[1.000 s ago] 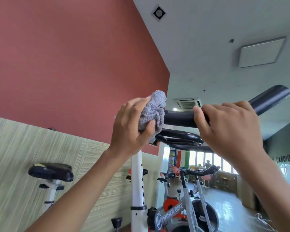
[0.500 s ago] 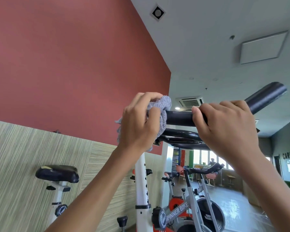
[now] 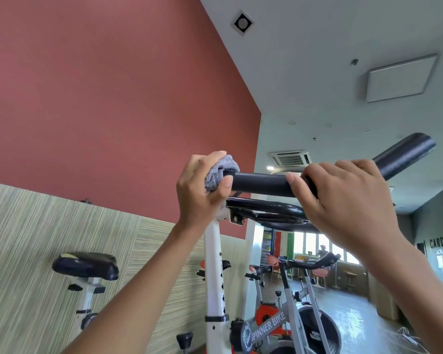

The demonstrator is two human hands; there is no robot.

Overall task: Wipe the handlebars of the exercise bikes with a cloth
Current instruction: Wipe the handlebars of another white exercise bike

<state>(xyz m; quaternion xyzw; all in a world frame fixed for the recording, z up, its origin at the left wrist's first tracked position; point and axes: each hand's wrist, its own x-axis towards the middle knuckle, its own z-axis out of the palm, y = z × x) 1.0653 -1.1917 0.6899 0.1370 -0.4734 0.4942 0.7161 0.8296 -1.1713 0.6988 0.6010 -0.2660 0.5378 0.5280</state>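
Note:
A black padded handlebar runs across the middle of the view, its far end rising to the right. My left hand grips a grey cloth wrapped over the bar's left end. My right hand curls round the bar further right. A black metal loop of the same handlebar sits just below, bolted to a white post.
A black saddle on a white post stands at the left by the striped wall. Another spinner bike with black handlebars stands behind, low in the middle. Several chairs, windows and a distant person lie beyond.
My left hand has slid the cloth leftward along the bar to its end, uncovering more of the black grip. My right hand has kept its hold.

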